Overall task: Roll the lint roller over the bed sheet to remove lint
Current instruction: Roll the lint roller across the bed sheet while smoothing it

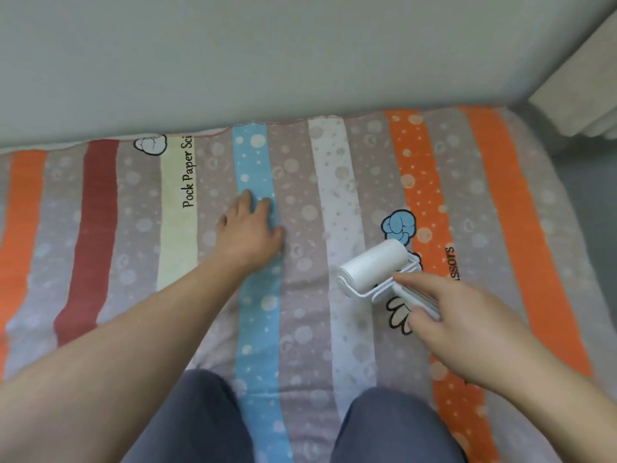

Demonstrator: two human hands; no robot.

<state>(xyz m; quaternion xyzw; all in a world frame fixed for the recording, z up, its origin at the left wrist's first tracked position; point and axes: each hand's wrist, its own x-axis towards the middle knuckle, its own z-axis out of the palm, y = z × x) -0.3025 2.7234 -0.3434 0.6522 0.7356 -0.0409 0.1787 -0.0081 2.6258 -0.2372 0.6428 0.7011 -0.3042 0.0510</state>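
A striped bed sheet (300, 295) with bubbles and cartoon hands covers the bed in front of me. My right hand (457, 325) grips the white handle of a lint roller (375, 265), index finger stretched along its frame. The white roll lies on the sheet over a pale stripe, right of centre. My left hand (248, 230) rests flat on the sheet across the blue stripe, fingers spread, to the left of the roller and apart from it.
A grey wall (267, 55) runs along the sheet's far edge. A folded beige cloth (587, 95) sits at the upper right corner. My knees in dark trousers (390, 429) rest on the sheet at the bottom. The bed's right edge curves down beyond the orange stripes.
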